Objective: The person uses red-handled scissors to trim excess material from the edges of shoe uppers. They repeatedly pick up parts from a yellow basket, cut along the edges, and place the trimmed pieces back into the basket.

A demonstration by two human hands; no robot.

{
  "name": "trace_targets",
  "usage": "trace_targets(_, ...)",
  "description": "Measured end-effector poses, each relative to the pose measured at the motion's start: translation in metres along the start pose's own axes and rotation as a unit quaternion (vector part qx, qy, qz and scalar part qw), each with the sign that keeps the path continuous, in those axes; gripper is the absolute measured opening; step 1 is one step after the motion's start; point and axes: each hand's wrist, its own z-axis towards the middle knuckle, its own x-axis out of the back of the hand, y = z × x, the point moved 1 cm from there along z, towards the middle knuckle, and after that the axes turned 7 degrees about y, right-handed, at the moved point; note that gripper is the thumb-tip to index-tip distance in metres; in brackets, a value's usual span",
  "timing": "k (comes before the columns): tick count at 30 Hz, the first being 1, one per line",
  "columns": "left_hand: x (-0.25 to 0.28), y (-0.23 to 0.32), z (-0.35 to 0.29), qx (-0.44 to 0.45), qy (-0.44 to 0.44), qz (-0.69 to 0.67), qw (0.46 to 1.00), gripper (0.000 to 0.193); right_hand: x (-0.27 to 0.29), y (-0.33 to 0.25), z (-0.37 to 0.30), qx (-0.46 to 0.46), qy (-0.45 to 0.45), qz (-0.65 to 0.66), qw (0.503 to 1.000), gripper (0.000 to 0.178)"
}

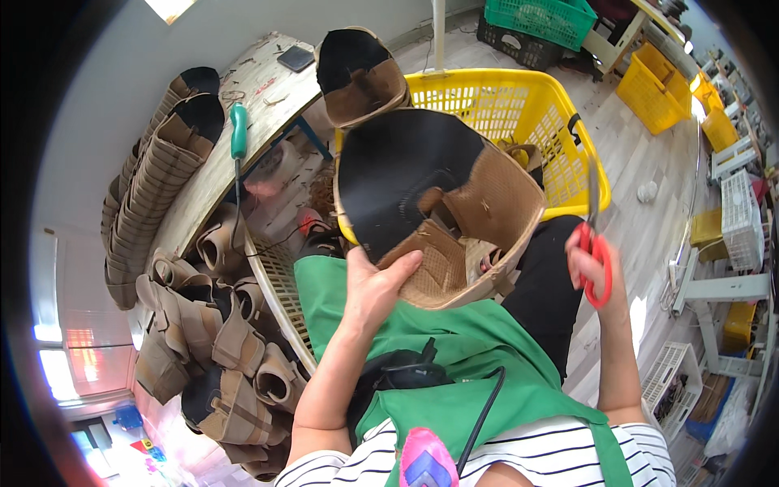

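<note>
My left hand [375, 286] grips the near edge of a tan boot upper [503, 191], thumb pressed on its inner side. Its black lining [398, 178] faces up, and loose thread ends stick out of the tan lining. To the right, my right hand [596, 264] holds red-handled scissors [602, 272], their blades pointing up and away, apart from the upper. Just beyond the held piece, another boot upper [365, 93] rests at the table corner beside a yellow basket [487, 79].
Nested uppers [166, 178] line the worktable [260, 89] at left. A green-handled tool like a soldering iron [238, 130] and a phone [295, 58] lie there. More uppers [235, 398] fill a pale basket [280, 304] at lower left. Yellow crates [653, 89] stand at far right.
</note>
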Motion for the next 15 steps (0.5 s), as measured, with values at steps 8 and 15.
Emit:
trace_targets(8,0.004,0.019,-0.015,0.030,-0.021,-0.115,0.993,0.036,-0.007,0.067,-0.038,-0.153,-0.280,-0.012,0.948,0.030)
trace_targets(15,-0.013,0.024,-0.029,0.065,-0.068,-0.133,0.987,0.036,-0.035,0.095,-0.016,-0.182,-0.230,0.358,0.886,0.046)
